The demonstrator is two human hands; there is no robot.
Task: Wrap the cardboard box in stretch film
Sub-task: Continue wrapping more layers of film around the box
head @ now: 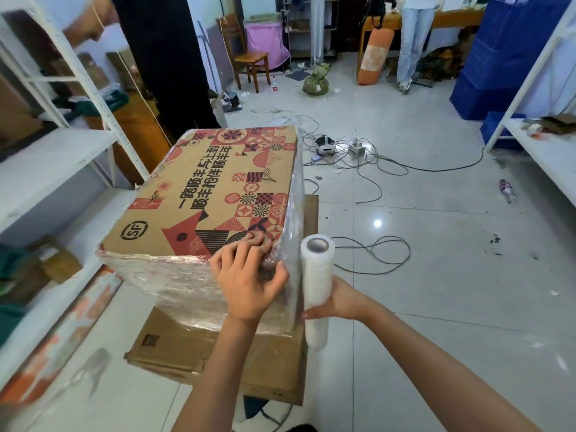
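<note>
A view from above, looking down at a person's two bare hands working on a printed cardboard box [215, 194] that sits on flattened cardboard [218, 357] on a tiled floor [436, 275], between white shelves [56, 169] on the left and another shelf on the right. The left hand [249, 282] is at the box's near right top corner, fingers curled and thumb pressing, pinching a bunched bit of clear film [187, 282] against the corner. The right hand [339, 299] grips a white film roll [316, 288] around its middle, holding it upright just beside the box's right side. Shiny, wrinkled film already covers the near side and the right side of the box; the far and left sides cannot be seen. The top face, with its red and black pattern and lettering, looks bare. So the band around the sides seems well along, while the top, and probably the bottom, are still to be covered, and the film is not yet cut from the roll. Cables lie on the floor beyond
</note>
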